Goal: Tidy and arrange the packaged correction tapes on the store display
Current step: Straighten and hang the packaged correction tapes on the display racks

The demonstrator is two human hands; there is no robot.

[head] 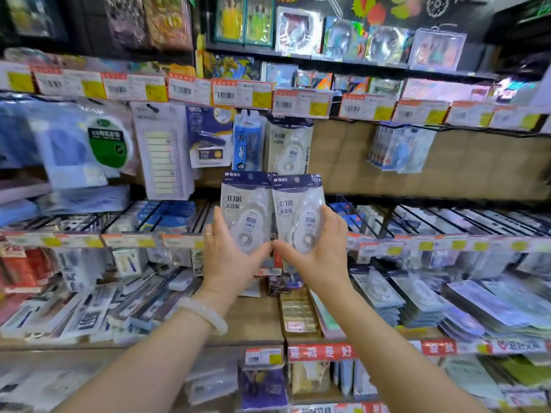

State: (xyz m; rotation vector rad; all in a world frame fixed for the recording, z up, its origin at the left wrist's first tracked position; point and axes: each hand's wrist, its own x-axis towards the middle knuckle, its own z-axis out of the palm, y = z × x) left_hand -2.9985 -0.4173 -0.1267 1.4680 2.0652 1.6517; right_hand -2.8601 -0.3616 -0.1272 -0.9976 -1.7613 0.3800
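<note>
Clear plastic correction tape pack (245, 214) gripped in my left hand (228, 260), matching pack (298, 216) in my right hand (317, 257), edges touching, both upright.

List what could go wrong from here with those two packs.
1. Each hand, left hand and right hand, grips only the bottom of its correction tape pack (left pack, right pack), so either might tip.
2. The hanging matching pack sits close above; lifting carelessly could knock it off its hook.

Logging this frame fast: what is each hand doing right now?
Left hand: holding the left correction tape pack.
Right hand: holding the right correction tape pack.
</note>
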